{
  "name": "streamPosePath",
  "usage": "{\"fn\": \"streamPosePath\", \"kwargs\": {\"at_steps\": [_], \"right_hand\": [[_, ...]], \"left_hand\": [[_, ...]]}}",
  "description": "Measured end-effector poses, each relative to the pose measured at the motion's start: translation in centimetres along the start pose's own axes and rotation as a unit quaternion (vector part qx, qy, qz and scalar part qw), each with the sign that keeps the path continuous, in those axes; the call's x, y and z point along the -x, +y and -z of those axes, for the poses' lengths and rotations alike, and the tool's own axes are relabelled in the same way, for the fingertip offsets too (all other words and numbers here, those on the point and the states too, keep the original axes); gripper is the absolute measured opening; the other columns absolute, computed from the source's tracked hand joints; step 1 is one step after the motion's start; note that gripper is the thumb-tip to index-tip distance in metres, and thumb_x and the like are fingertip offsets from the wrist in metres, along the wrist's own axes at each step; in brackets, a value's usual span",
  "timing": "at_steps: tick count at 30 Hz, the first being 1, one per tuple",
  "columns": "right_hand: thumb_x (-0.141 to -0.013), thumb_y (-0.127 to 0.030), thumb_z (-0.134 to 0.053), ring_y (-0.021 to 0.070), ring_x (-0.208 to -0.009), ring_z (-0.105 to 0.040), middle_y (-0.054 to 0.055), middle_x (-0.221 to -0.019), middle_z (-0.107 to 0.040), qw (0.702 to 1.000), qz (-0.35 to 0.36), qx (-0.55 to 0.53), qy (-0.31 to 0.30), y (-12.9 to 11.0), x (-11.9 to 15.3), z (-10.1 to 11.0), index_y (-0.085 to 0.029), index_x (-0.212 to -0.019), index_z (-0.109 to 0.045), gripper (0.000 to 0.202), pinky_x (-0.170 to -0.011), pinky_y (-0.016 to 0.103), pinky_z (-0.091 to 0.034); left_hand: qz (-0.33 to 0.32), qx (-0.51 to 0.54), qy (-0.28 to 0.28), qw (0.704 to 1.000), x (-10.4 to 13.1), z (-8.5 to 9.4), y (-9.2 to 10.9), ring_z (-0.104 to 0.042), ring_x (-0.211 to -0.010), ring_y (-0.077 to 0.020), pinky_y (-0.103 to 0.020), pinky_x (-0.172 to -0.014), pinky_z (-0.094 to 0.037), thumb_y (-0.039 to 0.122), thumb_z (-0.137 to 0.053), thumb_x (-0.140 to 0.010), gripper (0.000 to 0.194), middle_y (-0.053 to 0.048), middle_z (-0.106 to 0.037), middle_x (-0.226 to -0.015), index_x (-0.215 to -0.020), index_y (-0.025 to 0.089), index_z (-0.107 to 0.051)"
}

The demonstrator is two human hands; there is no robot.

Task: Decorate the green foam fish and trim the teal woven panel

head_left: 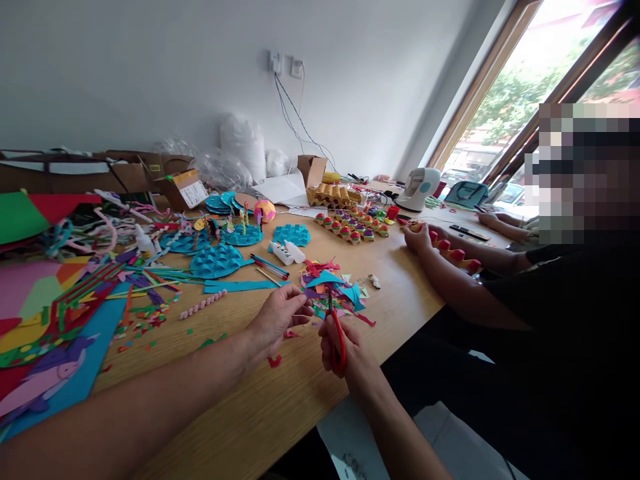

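Observation:
My right hand [345, 343] grips a pair of scissors with red handles [339, 347], the dark blades pointing away from me. To their left, my left hand [283, 317] is closed in a pinch with its fingers curled; whatever it may hold is too small to make out. Just beyond both hands lies a heap of coloured paper scraps [350, 300], with blue pieces on top. A curved red scrap [274, 361] rests on the table below my left hand.
Blue egg-carton pieces [215, 260], white glue bottles [287, 252], pens [270, 267] and a twisted pink stick [203, 305] lie on the wooden table [200, 413]. Coloured paper [40, 320] covers the left side. At right, a co-worker's hand [417, 237] holds a painted carton strip [453, 253].

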State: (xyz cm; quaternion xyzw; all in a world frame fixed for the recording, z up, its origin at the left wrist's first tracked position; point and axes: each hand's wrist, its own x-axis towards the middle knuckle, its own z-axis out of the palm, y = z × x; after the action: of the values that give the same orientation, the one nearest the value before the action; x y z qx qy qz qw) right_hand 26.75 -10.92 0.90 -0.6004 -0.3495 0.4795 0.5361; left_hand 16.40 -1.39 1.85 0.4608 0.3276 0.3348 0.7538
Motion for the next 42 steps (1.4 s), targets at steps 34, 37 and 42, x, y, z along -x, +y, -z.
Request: {"fn": "streamPosePath", "kwargs": {"at_steps": [34, 37, 42], "right_hand": [[-0.088, -0.041, -0.032, 0.0136, -0.063, -0.049, -0.001, -0.062, -0.051, 0.948, 0.145, 0.283, -0.021, -1.0, -0.1, -2.4, -0.019, -0.072, -0.046, 0.030, -0.056, 0.023, -0.035], [-0.088, -0.042, -0.032, 0.0132, -0.061, -0.048, -0.001, -0.062, -0.051, 0.947, 0.143, 0.287, -0.022, -1.0, -0.2, -2.4, -0.019, -0.070, -0.044, 0.031, -0.056, 0.023, -0.035], [-0.087, -0.044, -0.033, 0.0121, -0.058, -0.045, -0.001, -0.060, -0.048, 0.950, 0.145, 0.277, -0.020, -0.7, -0.3, -2.4, -0.019, -0.067, -0.042, 0.033, -0.052, 0.022, -0.033]], "left_hand": [[-0.029, 0.079, 0.026, 0.996, 2.7, 0.6, 1.3, -0.055, -0.066, -0.0120, -0.023, -0.059, -0.044, 0.020, -0.063, -0.067, 0.008, -0.002, -0.061, -0.069, -0.069, 0.015, -0.056], [-0.033, 0.071, 0.024, 0.997, 2.7, 0.7, 1.2, -0.054, -0.067, -0.0123, -0.023, -0.060, -0.044, 0.020, -0.062, -0.067, 0.009, -0.002, -0.060, -0.071, -0.070, 0.015, -0.056], [-0.036, 0.058, 0.015, 0.998, 2.8, 0.9, 1.2, -0.054, -0.068, -0.0130, -0.024, -0.061, -0.044, 0.023, -0.063, -0.066, 0.012, -0.002, -0.059, -0.072, -0.070, 0.015, -0.056]]}}
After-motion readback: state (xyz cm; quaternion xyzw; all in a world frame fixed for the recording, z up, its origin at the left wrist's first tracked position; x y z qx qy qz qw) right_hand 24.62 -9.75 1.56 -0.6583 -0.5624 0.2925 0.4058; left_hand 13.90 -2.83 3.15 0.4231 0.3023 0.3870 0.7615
